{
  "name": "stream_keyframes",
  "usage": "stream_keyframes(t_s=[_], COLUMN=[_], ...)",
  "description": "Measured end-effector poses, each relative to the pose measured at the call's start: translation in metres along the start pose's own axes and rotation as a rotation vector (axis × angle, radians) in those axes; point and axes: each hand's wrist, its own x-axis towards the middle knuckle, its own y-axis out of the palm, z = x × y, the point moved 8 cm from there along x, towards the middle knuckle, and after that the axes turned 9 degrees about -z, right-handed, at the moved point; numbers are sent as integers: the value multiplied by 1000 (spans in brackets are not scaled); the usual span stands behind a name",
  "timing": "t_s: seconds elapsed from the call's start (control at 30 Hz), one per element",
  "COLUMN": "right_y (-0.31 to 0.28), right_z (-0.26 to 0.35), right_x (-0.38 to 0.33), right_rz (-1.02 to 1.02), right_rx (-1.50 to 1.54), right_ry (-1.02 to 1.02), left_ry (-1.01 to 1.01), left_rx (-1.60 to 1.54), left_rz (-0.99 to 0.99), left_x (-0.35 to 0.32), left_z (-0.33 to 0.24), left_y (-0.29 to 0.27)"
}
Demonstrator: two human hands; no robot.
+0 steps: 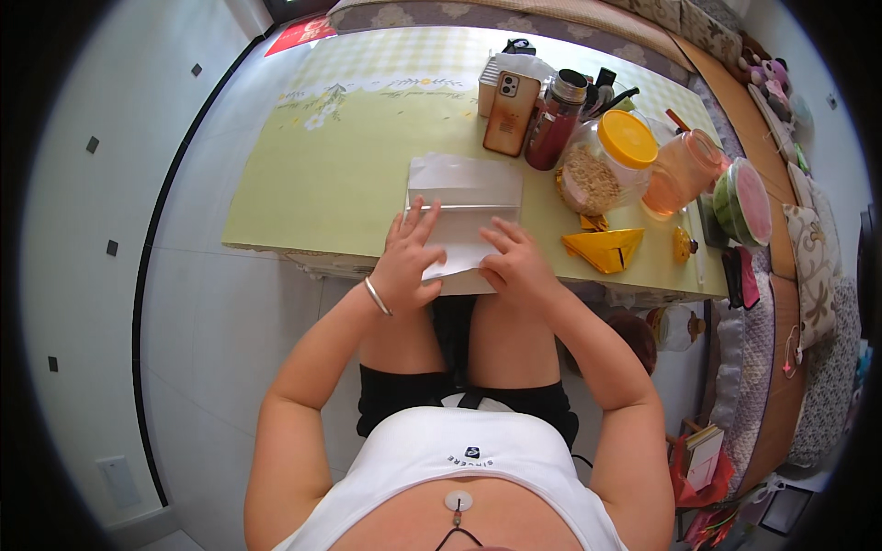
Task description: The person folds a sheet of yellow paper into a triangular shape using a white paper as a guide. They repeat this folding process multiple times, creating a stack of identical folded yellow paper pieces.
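White tiled floor (211, 321) all around, with a pale yellow-green checked tablecloth covering the worktop (340, 174) that the person sits at, knees under its near edge. Biggest item on it: a white sheet of paper, partly folded (464, 207), lying at the near edge dead centre, long axis running left-right, one horizontal crease across the middle. Both hands are on its near half, paper directly ahead of the grip. Left hand (407, 262), silver bangle at the wrist, fingers spread flat, tips pointing up toward the crease. Right hand (514, 264) curled, fingertips pressed down on the near right part of the sheet; can't tell if it pinches an edge. Hands roughly equal in reach, left fingers slightly further up the sheet. Right of the paper: clear jar with orange lid, grain-like fill (606, 165), then a peach translucent plastic jug (680, 170), a green-and-pink lidded bowl (742, 202). Behind: dark red bottle (554, 129), phone in orange case propped upright (511, 112). Smallest: a folded gold paper shape (606, 248), just right of the right hand, not touching.
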Motion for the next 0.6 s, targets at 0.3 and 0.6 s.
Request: stream_keyframes(t_s=[0.3, 0.6], right_y=[-6, 14], right_z=[-17, -89], right_x=[16, 8], right_rz=[10, -105], right_rx=[69, 345], right_ry=[28, 633], left_ry=[-128, -494], left_rx=[-113, -344], left_rz=[245, -181], left_x=[5, -5], left_z=[41, 78], left_y=[33, 27])
